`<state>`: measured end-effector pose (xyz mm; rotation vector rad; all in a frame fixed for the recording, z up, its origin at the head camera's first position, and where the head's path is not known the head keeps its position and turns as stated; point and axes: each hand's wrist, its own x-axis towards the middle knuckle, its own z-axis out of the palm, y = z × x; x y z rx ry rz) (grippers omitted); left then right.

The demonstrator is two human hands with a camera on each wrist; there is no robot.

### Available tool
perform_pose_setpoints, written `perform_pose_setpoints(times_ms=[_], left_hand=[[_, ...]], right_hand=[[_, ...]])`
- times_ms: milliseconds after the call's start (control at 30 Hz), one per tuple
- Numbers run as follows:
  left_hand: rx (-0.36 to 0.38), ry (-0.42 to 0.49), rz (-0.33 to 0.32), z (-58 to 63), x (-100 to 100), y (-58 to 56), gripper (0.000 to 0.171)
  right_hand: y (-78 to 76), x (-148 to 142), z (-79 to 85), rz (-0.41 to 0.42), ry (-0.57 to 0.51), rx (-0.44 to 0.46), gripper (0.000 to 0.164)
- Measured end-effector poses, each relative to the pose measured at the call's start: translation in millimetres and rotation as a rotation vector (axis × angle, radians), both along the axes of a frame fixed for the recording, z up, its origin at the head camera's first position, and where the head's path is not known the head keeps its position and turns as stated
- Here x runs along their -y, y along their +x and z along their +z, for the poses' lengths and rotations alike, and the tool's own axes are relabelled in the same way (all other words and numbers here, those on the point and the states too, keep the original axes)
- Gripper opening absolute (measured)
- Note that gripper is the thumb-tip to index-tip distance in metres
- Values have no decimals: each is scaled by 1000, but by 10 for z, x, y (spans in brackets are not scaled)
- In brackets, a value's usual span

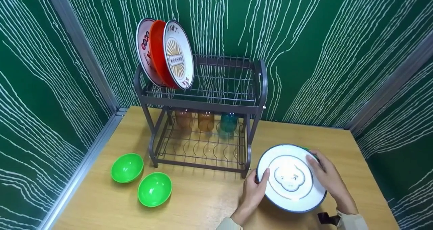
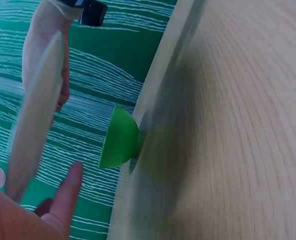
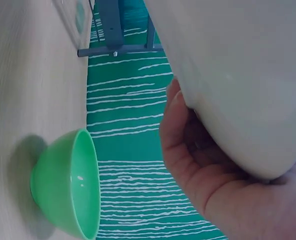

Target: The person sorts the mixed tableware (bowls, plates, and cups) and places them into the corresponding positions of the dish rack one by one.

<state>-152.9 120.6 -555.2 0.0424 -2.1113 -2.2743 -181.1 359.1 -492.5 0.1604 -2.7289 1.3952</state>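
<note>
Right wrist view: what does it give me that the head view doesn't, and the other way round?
Right wrist only: the underside of the white plate, curled fingers against it, and a green bowl on the table, nearly whole; the head view has just a green sliver behind the plate.

Head only: the plate's marked face, the left hand, two more green bowls, and a red plate between two patterned plates on the rack.

Both: the right hand gripping the plate, table, streaked green wall, part of the rack.
</note>
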Motion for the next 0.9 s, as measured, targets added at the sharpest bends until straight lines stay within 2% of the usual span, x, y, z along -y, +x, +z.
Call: perform_pose_setpoints(times_ms=[133, 300, 500, 600, 700, 800, 900], left_hand=[[10, 94, -21, 24, -16, -3, 33], [49, 172, -17, 84, -2, 34, 34], [40, 245, -54, 175, 70, 92, 33], [-7, 257, -62, 203, 101, 133, 33], [-90, 259, -43, 210, 127, 165, 32], [-167, 248, -23, 207, 162, 191, 32], [-210, 235, -25, 215, 216, 220, 33]], right_hand=[[28, 62, -1, -3, -37, 8, 49], [57, 140, -3, -32, -77, 17, 50], [104, 207, 5, -53, -161, 73, 57], [138, 235, 27, -59, -194, 80, 58], [164, 282, 66, -62, -209, 81, 58], [195, 341, 105, -77, -218, 94, 64], [235, 411, 139, -97, -212, 105, 70]])
